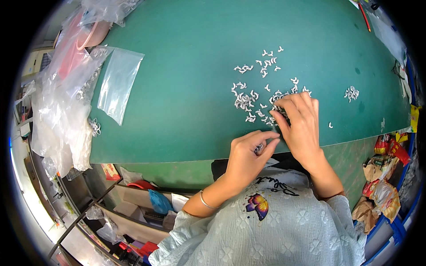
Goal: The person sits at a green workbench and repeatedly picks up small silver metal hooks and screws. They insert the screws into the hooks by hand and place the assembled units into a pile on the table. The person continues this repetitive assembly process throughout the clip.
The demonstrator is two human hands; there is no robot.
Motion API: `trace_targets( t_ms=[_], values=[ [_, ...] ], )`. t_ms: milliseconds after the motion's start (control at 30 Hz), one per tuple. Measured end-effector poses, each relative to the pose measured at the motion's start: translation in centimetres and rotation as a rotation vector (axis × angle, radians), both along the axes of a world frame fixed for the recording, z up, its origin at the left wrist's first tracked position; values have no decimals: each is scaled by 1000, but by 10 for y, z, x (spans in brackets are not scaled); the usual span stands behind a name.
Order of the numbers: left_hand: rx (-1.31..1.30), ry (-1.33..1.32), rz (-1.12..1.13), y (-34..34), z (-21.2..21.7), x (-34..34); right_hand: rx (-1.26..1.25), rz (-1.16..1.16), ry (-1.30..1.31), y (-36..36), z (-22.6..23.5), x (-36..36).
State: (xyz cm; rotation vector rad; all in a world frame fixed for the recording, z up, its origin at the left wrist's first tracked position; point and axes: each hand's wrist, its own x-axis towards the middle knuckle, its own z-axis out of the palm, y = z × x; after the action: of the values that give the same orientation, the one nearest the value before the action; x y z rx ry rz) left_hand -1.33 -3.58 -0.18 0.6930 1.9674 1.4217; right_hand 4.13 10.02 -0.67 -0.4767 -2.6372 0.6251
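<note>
Small curved silver pieces (243,102) lie in loose heaps on the green tabletop (186,88). Close to the table's near edge, my left hand (248,153) is closed with thumb and forefinger tips together, and some silver pieces (258,148) show inside its curled fingers. My right hand (301,122) reaches over the heap on the right, its thumb and fingers bent around silver pieces there. Its fingertips partly cover that heap, so exactly how many it grips is hidden. Both hands are nearly touching each other.
A small separate heap (351,93) and a single piece (330,125) lie farther right. A flat clear plastic bag (120,84) rests on the left, beside bulky plastic bags (62,111) and a pink basket (95,34). A red pencil (364,17) lies far right.
</note>
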Motion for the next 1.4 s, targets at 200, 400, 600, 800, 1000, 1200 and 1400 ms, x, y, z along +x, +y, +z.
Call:
trace_targets(
  t_ms=[200, 400, 600, 800, 1000, 1200, 1400],
  values=[
    [25, -2, 18, -1, -2, 0, -63, 1, 46, 5, 0, 3],
    [150, -164, 187, 2, 5, 0, -1035, -8, 106, 10, 8, 25],
    [301, -105, 108, 6, 10, -5, -1646, 41, 72, 6, 12, 31],
    [294, -132, 119, 5, 7, -5, -1686, 19, 32, 3, 22, 31],
    [299, -261, 165, 5, 5, -5, -1115, 63, 131, -2, 25, 35],
    [316, -174, 143, 3, 6, -4, -835, 116, 192, -3, 29, 30],
    [294, -156, 113, 3, 9, -4, -942, 96, 187, -4, 26, 32]
  ],
)
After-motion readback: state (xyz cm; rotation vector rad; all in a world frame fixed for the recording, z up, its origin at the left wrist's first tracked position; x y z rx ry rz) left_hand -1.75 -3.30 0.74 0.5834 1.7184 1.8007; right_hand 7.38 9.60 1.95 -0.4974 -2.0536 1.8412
